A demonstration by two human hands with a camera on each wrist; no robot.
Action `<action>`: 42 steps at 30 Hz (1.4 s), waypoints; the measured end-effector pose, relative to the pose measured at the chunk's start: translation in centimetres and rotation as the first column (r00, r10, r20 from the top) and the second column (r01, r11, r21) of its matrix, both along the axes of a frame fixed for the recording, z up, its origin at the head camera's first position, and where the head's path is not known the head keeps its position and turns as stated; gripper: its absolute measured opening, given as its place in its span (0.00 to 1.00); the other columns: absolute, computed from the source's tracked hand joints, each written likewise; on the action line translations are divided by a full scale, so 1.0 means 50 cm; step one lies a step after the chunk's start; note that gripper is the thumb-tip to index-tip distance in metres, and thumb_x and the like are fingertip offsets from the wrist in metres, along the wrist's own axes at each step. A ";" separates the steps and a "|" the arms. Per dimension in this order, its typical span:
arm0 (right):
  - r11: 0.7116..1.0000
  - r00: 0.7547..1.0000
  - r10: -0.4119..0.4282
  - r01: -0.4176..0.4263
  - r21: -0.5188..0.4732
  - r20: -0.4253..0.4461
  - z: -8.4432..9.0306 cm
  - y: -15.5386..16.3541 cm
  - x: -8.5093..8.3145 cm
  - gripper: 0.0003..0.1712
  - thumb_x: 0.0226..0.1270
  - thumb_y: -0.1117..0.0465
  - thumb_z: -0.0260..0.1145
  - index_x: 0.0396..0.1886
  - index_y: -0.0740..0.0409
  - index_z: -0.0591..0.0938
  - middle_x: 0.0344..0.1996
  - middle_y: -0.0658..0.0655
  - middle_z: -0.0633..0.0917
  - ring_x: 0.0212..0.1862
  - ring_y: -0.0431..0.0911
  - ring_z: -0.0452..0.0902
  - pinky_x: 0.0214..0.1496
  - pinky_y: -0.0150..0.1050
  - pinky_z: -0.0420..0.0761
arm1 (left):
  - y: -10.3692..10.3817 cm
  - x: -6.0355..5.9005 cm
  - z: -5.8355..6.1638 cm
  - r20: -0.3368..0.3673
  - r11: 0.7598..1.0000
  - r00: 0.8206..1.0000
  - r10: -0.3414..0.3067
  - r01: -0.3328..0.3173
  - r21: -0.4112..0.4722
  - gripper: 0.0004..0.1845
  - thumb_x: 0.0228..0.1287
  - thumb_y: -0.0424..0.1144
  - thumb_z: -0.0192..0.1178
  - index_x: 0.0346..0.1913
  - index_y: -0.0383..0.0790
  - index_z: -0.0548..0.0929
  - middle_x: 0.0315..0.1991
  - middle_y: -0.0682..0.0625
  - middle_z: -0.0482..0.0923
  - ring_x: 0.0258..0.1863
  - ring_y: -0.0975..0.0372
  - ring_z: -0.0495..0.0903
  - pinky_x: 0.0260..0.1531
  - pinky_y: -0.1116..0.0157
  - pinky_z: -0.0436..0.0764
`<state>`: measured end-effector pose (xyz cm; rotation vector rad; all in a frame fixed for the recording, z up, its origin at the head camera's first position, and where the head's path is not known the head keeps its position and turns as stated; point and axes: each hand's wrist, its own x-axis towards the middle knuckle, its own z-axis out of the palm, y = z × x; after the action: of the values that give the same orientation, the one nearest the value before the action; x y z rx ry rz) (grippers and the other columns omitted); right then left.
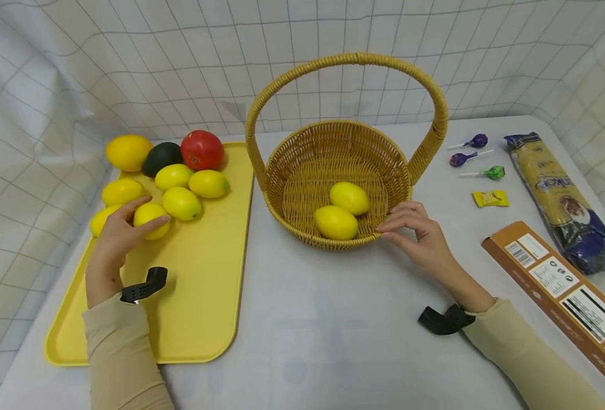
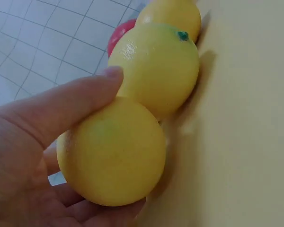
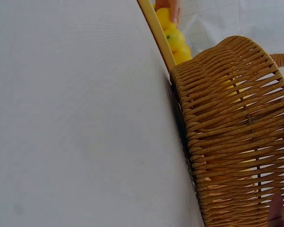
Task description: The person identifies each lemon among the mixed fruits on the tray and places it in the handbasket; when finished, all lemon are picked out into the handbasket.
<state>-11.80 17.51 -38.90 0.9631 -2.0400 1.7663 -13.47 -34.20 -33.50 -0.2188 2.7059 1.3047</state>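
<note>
On the yellow tray (image 1: 200, 296), my left hand (image 1: 114, 236) has its thumb and fingers around a lemon (image 1: 150, 214). The left wrist view shows that lemon (image 2: 111, 153) between thumb and fingers, close against another lemon (image 2: 156, 66). My right hand (image 1: 420, 236) holds the near right rim of the wicker basket (image 1: 302, 182), fingers over the edge and thumb outside. Two lemons (image 1: 336, 222) lie together inside the basket. In the right wrist view only a fingertip (image 3: 276, 210) shows against the woven wall.
More lemons (image 1: 182, 203), a dark green avocado (image 1: 162, 159), a red tomato-like fruit (image 1: 203, 150) and a larger orange-yellow fruit (image 1: 129, 152) crowd the tray's far end. Rightward lie lollipops (image 1: 494, 172), a yellow wrapped candy (image 1: 490, 198), a brown box (image 1: 559, 296) and a plastic package (image 1: 559, 188). The basket's tall handle (image 1: 359, 58) arches overhead.
</note>
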 end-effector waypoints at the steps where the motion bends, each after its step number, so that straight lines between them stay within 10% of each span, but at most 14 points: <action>1: 1.000 1.000 0.004 -0.004 -0.004 0.000 0.008 -0.003 0.003 0.06 0.54 0.78 0.66 0.32 0.70 0.83 0.35 0.58 0.83 0.49 0.53 0.65 0.57 0.42 0.60 | 0.001 0.002 0.010 -0.014 0.999 1.000 0.018 -0.018 0.031 0.38 0.65 0.48 0.58 0.73 0.43 0.54 0.66 0.39 0.56 0.54 0.54 0.62 0.49 0.68 0.67; 7: 1.000 1.000 0.001 -0.001 0.002 0.026 0.005 0.000 0.003 0.04 0.58 0.73 0.66 0.33 0.66 0.84 0.35 0.56 0.83 0.49 0.57 0.64 0.57 0.42 0.60 | 0.055 0.027 0.091 -0.228 0.874 0.973 0.045 0.072 0.480 0.27 0.65 0.27 0.56 0.66 0.47 0.69 0.56 0.49 0.65 0.39 0.64 0.73 0.35 0.77 0.75; 10: 1.000 0.999 -0.003 0.003 0.006 0.037 -0.007 0.004 -0.001 0.09 0.54 0.79 0.65 0.34 0.65 0.85 0.35 0.54 0.83 0.49 0.57 0.63 0.57 0.42 0.60 | 0.120 0.042 0.137 -0.358 0.819 0.926 -0.118 0.295 0.493 0.30 0.61 0.19 0.53 0.66 0.40 0.69 0.55 0.43 0.65 0.36 0.60 0.75 0.34 0.75 0.77; 14: 1.000 1.000 -0.003 0.003 -0.006 0.023 0.008 -0.002 0.004 0.12 0.50 0.84 0.64 0.31 0.69 0.83 0.34 0.56 0.83 0.49 0.54 0.64 0.56 0.41 0.60 | 0.230 0.042 0.162 -0.407 0.733 0.814 -0.414 0.563 0.381 0.34 0.57 0.17 0.57 0.67 0.37 0.65 0.59 0.39 0.63 0.41 0.53 0.73 0.37 0.69 0.79; 22: 1.000 1.000 -0.002 0.001 -0.018 -0.004 -0.006 -0.002 0.002 0.03 0.58 0.73 0.66 0.32 0.68 0.83 0.34 0.58 0.83 0.49 0.52 0.66 0.56 0.39 0.62 | 0.410 -0.039 0.087 -0.210 0.614 0.661 -0.721 0.749 0.250 0.35 0.57 0.34 0.67 0.68 0.43 0.65 0.63 0.50 0.64 0.51 0.57 0.70 0.48 0.59 0.74; 32: 1.000 1.000 -0.007 0.007 0.001 -0.003 -0.011 0.000 -0.002 0.04 0.59 0.69 0.67 0.34 0.65 0.84 0.35 0.58 0.83 0.50 0.54 0.65 0.57 0.40 0.62 | 0.468 -0.118 0.050 -0.124 0.359 0.398 -0.909 0.898 0.254 0.35 0.59 0.52 0.63 0.67 0.45 0.67 0.65 0.54 0.62 0.59 0.60 0.63 0.55 0.57 0.66; 42: 1.000 1.000 -0.001 0.001 -0.011 0.001 -0.013 -0.001 -0.003 0.10 0.52 0.82 0.65 0.32 0.68 0.83 0.34 0.57 0.83 0.48 0.54 0.65 0.56 0.40 0.61 | 0.496 -0.142 0.029 -0.060 0.268 0.285 -0.957 0.942 0.201 0.25 0.67 0.41 0.58 0.65 0.37 0.69 0.62 0.51 0.68 0.61 0.62 0.63 0.60 0.62 0.60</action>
<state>-11.93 17.46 -39.54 0.9583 -2.0294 1.7762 -20.56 -9.41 -32.05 1.2127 1.8431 1.0133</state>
